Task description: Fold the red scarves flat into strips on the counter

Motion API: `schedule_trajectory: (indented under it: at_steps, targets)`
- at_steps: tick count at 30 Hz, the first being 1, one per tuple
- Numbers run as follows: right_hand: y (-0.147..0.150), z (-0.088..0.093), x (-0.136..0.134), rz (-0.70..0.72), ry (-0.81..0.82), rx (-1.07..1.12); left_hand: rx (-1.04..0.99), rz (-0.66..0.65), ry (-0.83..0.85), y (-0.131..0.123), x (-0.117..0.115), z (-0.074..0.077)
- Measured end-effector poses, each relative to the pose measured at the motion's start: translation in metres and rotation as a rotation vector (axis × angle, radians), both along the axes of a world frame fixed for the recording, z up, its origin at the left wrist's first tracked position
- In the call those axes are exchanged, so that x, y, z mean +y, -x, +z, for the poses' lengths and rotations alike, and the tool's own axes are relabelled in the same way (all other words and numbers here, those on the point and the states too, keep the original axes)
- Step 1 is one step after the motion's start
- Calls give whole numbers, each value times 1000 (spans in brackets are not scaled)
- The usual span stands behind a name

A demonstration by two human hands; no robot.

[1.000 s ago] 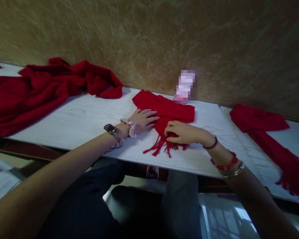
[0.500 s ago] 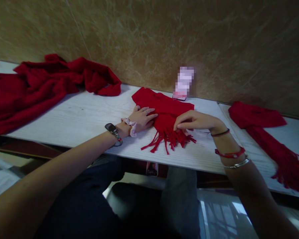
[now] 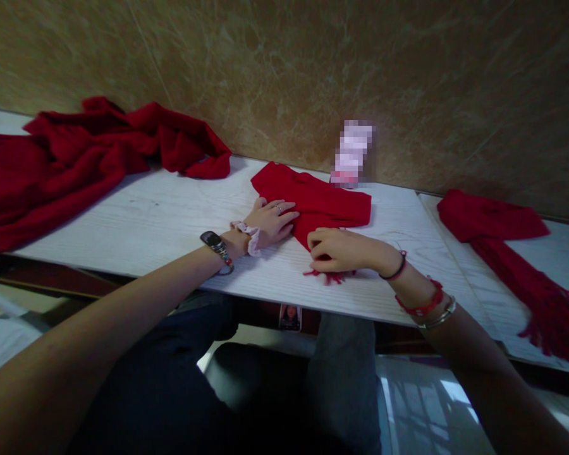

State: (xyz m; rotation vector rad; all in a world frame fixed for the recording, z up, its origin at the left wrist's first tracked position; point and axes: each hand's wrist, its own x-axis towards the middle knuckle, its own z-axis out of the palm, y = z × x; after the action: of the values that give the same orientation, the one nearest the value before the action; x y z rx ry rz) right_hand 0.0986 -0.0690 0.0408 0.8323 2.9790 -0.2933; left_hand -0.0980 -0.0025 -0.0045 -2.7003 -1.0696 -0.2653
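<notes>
Red scarf: soft, light

Folded on the tabletop at 12 o'clock. The left hand lies open on its 9 o'clock edge; the right hand curls closed on the fringe at 6 o'clock. Grip the folds.

Looks like a small textile packing or sorting spot, maybe home-based; can't tell which. White wood-grain surface pushed against a brown marble-look wall. Same stock repeated: loose heap of red scarves far left, one folded scarf centre, another fringed scarf laid out on the adjoining surface right. Person seated, knees under the surface, glossy tiled floor below.
</notes>
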Motion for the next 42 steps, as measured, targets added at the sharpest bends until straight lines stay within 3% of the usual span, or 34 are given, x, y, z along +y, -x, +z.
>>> schedule_trajectory:
  at_steps: [4,7,9,13,15,18,22,27,29,31,34,36,38,42]
  targets:
    - [-13,18,-2,92,348,-44,-30,-1,10,1,1,-1]
    - [-28,32,0,119,542,41,-38,-8,2,0,1,-1]
    - [-38,37,5,19,465,157,-40,-1,3,0,1,-1]
    - [-44,27,17,-308,-43,290,-43,6,4,-1,1,-1]
    - [-40,18,19,-297,-101,207,-45,2,3,-1,1,-1]
    - [-31,10,15,-167,26,19,-51,-4,3,0,2,-1]
    - [-25,16,5,-148,203,-124,-57,-10,-1,0,2,-2]
    - [-35,32,-1,-104,707,-189,-57,-10,1,1,1,-2]
    - [-41,38,0,-88,781,-121,-62,-7,3,0,2,-2]
    - [-44,40,2,-126,647,39,-67,-5,4,0,2,-2]
    - [-39,33,7,-280,182,303,-71,-3,4,-1,2,-2]
    - [-30,23,9,-310,-33,302,-70,-2,2,-1,2,-2]
    - [-20,12,9,-222,-63,173,-63,-2,2,-1,2,-2]
    - [-9,5,0,-71,89,-32,-33,9,9,0,2,-2]
